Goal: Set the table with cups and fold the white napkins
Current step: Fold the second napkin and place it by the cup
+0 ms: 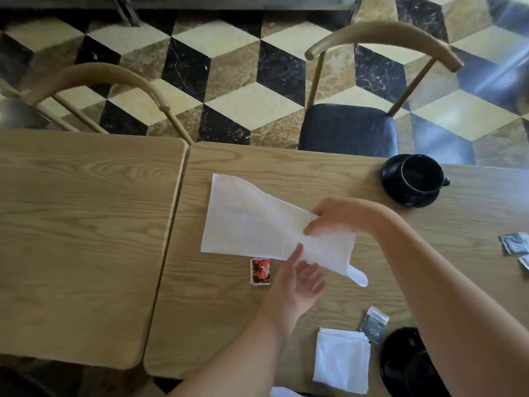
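Note:
A white napkin (252, 222) lies spread on the right wooden table (217, 305), its right end lifted off the surface. My right hand (335, 214) pinches that raised end from above. My left hand (297, 279) sits just below the napkin with fingers apart, its thumb touching the cloth's lower edge. A folded white napkin (340, 361) rests near the front edge. A black cup on a black saucer (412, 180) stands at the far right. Another black cup and saucer (406, 365) sits near the front, partly hidden by my right forearm.
A small red and white card box (260, 272) lies beside my left hand. Grey sachets (373, 323) lie near the front cup, others (515, 243) at the right edge. A second table (83, 239) adjoins on the left. Two chairs (349, 127) stand beyond.

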A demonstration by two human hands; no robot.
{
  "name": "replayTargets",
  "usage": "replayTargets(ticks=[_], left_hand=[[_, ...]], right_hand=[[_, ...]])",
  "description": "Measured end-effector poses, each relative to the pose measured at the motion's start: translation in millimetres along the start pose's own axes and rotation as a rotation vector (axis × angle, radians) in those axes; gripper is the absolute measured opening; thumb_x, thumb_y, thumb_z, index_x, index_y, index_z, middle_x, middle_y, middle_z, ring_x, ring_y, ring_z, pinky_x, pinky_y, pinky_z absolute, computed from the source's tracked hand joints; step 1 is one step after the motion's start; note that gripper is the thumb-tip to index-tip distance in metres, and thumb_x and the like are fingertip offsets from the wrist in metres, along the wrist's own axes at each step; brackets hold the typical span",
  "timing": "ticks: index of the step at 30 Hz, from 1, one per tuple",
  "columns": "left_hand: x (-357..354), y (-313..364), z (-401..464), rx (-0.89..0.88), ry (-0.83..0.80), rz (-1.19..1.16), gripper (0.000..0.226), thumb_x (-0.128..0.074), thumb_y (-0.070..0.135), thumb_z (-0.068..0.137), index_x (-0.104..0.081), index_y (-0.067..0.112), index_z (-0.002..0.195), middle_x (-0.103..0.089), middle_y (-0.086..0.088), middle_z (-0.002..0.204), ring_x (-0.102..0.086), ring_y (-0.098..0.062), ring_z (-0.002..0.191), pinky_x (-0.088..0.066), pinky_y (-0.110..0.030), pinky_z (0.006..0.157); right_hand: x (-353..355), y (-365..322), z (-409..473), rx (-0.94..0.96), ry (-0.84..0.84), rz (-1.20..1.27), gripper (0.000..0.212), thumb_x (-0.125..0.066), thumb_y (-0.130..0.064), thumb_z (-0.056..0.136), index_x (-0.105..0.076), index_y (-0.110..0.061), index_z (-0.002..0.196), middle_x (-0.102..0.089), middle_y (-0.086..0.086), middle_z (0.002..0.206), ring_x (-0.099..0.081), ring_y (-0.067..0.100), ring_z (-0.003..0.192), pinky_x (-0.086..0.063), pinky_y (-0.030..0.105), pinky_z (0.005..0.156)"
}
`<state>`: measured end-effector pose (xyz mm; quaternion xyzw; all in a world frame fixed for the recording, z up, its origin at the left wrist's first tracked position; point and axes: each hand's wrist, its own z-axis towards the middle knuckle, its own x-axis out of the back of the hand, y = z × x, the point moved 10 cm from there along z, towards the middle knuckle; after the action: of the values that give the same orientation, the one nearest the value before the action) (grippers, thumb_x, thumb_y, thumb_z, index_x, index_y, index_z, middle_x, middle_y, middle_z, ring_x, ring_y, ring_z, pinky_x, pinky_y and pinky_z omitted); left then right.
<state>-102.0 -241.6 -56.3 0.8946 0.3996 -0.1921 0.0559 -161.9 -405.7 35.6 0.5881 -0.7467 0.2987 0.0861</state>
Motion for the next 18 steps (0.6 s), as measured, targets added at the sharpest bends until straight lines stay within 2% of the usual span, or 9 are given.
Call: replayTargets(ticks=[2,3,5,8,10,12,14,16,18], left_hand=[[8,9,-16,-0.051,-0.03,-0.028,0.088,-0.086,0.037,0.071,-0.047,0.004,0.142,-0.063,-0.016,0.134,-0.057,-0.035,0.127,-0.045,-0.046,0.107],[12,11,-25,-0.062,-0.046,-0.047,0.1,-0.086,0.036,0.071,-0.035,0.007,0.153,-0.054,-0.018,0.146,-0.054,-0.036,0.131,-0.044,-0.048,0.109],[21,4,-47,-0.024,-0.073,-0.085,0.112,-0.085,0.041,0.075,-0.019,0.007,0.158,-0.038,-0.027,0.156,-0.05,-0.045,0.134,-0.042,-0.056,0.109],[19,-13,-83,0.061,-0.251,-0.048,0.101,-0.077,0.063,0.075,-0.041,-0.002,0.144,-0.059,-0.031,0.133,-0.061,-0.049,0.119,-0.052,-0.058,0.098],[18,-11,-108,0.035,-0.381,-0.083,0.091,-0.074,0.064,0.078,-0.051,-0.002,0.137,-0.066,-0.026,0.118,-0.068,-0.044,0.11,-0.055,-0.054,0.095],[19,5,-129,-0.034,-0.46,-0.13,0.07,-0.086,0.042,0.075,-0.063,-0.003,0.123,-0.069,-0.023,0.11,-0.071,-0.038,0.1,-0.058,-0.049,0.091],[23,28,-148,-0.12,-0.528,-0.111,0.055,-0.096,0.018,0.057,-0.075,-0.004,0.103,-0.074,-0.019,0.099,-0.073,-0.032,0.088,-0.059,-0.041,0.084],[21,55,-160,-0.177,-0.543,-0.049,0.057,-0.096,0.006,0.047,-0.077,-0.005,0.099,-0.076,-0.018,0.095,-0.075,-0.028,0.081,-0.061,-0.038,0.076],[15,86,-165,-0.233,-0.481,0.018,0.047,-0.086,0.006,0.06,-0.071,-0.002,0.104,-0.076,-0.017,0.091,-0.075,-0.027,0.074,-0.062,-0.036,0.068]], right_hand=[[-2,-11,-28,0.01,0.069,0.235,0.02,-0.073,-0.044,0.08,-0.074,-0.025,0.084,-0.073,-0.006,0.078,-0.068,0.013,0.068,-0.054,0.026,0.059],[-5,-15,-42,0.02,0.084,0.452,0.019,-0.074,-0.041,0.083,-0.075,-0.023,0.088,-0.075,-0.003,0.081,-0.07,0.015,0.069,-0.055,0.028,0.064],[-16,-30,-69,0.068,0.053,0.933,0.018,-0.075,-0.032,0.087,-0.076,-0.017,0.097,-0.077,0.001,0.084,-0.071,0.014,0.066,-0.055,0.024,0.059],[-23,-55,-102,0.144,0.026,1.357,0.021,-0.071,-0.028,0.09,-0.074,-0.011,0.102,-0.075,0.004,0.083,-0.071,0.015,0.065,-0.055,0.023,0.052],[-28,-67,-116,0.19,0.035,1.481,0.017,-0.066,-0.026,0.093,-0.075,-0.011,0.096,-0.074,0.004,0.08,-0.072,0.016,0.064,-0.056,0.025,0.051],[-34,-67,-123,0.199,0.057,1.559,0.016,-0.067,-0.025,0.093,-0.075,-0.011,0.09,-0.073,0.005,0.08,-0.073,0.017,0.067,-0.058,0.028,0.055],[-40,-59,-127,0.165,0.098,1.617,0.014,-0.071,-0.027,0.09,-0.07,-0.013,0.091,-0.071,0.004,0.077,-0.072,0.017,0.066,-0.058,0.028,0.055],[-36,-46,-127,0.115,0.173,1.643,0.016,-0.075,-0.027,0.087,-0.066,-0.014,0.09,-0.067,0.003,0.072,-0.069,0.016,0.061,-0.054,0.026,0.047],[-26,-34,-126,0.078,0.241,1.649,0.019,-0.076,-0.026,0.086,-0.065,-0.012,0.095,-0.065,0.004,0.078,-0.066,0.016,0.066,-0.051,0.025,0.045]])
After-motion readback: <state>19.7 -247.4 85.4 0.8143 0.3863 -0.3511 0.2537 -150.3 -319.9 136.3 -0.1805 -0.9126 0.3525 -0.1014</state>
